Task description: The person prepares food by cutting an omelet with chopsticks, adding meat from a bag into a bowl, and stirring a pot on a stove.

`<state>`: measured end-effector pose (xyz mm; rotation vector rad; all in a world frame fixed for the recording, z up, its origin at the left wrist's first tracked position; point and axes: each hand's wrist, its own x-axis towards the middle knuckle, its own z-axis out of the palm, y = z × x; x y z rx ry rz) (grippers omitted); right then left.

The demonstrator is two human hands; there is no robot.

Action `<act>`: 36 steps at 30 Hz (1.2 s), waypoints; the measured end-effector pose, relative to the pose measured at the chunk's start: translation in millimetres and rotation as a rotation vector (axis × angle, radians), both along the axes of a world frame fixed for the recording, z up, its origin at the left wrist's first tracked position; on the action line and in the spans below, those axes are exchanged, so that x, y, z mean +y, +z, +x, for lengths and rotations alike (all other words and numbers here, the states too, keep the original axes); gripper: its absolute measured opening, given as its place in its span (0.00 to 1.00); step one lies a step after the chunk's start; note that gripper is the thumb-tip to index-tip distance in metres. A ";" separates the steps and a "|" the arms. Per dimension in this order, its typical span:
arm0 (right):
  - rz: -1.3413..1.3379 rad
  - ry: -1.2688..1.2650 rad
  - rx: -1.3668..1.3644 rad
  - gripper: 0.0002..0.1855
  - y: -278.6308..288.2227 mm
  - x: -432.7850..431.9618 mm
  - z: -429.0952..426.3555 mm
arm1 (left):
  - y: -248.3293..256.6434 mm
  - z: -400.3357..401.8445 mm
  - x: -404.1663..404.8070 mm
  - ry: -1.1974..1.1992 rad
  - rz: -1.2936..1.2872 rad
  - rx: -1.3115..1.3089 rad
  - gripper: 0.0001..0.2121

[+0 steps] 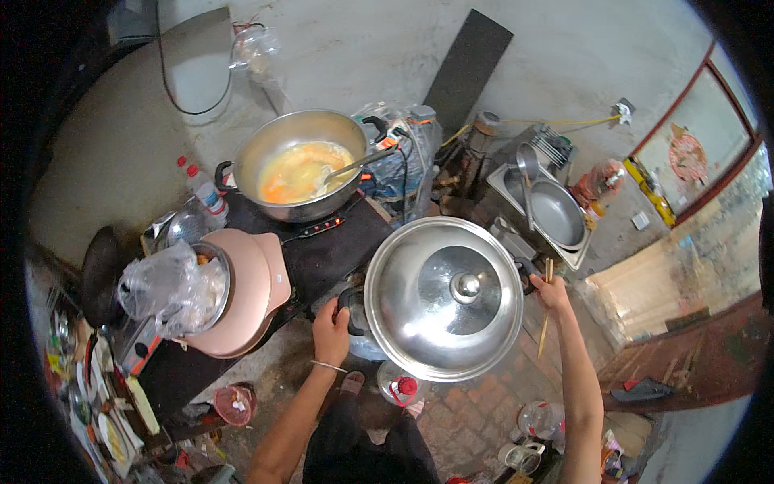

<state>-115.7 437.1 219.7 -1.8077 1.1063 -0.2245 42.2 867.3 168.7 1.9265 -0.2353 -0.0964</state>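
Observation:
A large stainless steel pot with its domed metal lid on (393,266) is held up over the floor between both hands. My left hand (331,336) grips its black left handle. My right hand (551,293) holds the black right handle, with a pair of wooden chopsticks (542,339) also held in its fingers. Beyond it, a wide open steel pot (278,209) stands on an induction cooker with red lights lit; yellowish liquid with orange and white bits (302,172) lies inside, and a ladle (363,164) leans on its rim.
Left of the cooker is a pink round appliance (242,284) with a bag-covered bowl (225,296) on it. A water bottle (210,196) stands behind. At right are a steel tray (574,260) with pans and a ladle. A large plastic bottle (387,378) and a pink basket (234,406) are low down.

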 end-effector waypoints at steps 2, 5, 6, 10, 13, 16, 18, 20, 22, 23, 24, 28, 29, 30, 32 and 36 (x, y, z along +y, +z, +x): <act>0.035 0.034 -0.027 0.13 -10.5 0.1 16.0 | 0.2 -12.2 5.0 0.083 0.033 -0.055 0.13; 0.064 0.091 -0.028 0.15 -11.0 -1.5 31.3 | 5.8 -33.4 10.7 0.175 0.067 0.039 0.12; 0.137 0.119 -0.037 0.15 -8.8 -2.4 36.0 | 7.7 -42.7 12.7 0.171 -0.018 0.015 0.11; 0.028 0.213 -0.063 0.14 -6.3 3.0 56.9 | 7.6 -66.9 19.7 0.227 -0.105 0.048 0.10; 0.055 0.297 -0.034 0.14 -8.0 6.6 68.1 | -1.1 -76.6 28.2 0.270 -0.210 0.041 0.09; 0.043 0.305 -0.059 0.12 -15.2 17.5 71.9 | -11.4 -78.2 38.5 0.332 -0.242 0.082 0.10; 0.029 0.312 -0.053 0.13 -16.0 23.8 74.2 | -15.3 -76.4 47.6 0.305 -0.157 0.097 0.11; 0.044 0.275 -0.037 0.13 -15.4 31.8 74.5 | -17.5 -71.8 53.9 0.304 -0.092 0.076 0.12; 0.028 0.251 0.006 0.13 -12.3 38.7 78.5 | -18.7 -68.2 57.3 0.336 -0.039 0.081 0.12; 0.036 0.257 -0.004 0.13 -9.1 40.3 79.8 | -19.1 -67.8 58.9 0.349 -0.045 0.038 0.13; 0.047 0.247 0.003 0.13 -6.5 42.8 80.8 | -19.3 -67.9 59.7 0.361 -0.049 0.046 0.13; 0.052 0.221 0.008 0.12 0.0 51.3 84.9 | -21.1 -65.3 65.7 0.368 -0.046 0.035 0.14; 0.047 0.209 -0.004 0.13 1.3 52.4 86.2 | -21.8 -63.0 67.1 0.359 -0.073 0.068 0.14; 0.017 0.231 -0.014 0.13 1.9 53.6 86.1 | -22.7 -61.9 68.3 0.370 -0.083 0.042 0.14; 0.055 0.223 -0.021 0.14 4.1 54.4 85.6 | -24.6 -57.0 71.9 0.327 -0.082 0.008 0.14; -0.010 0.188 0.049 0.15 7.2 54.6 78.5 | -29.3 -51.2 74.6 0.277 -0.140 0.103 0.14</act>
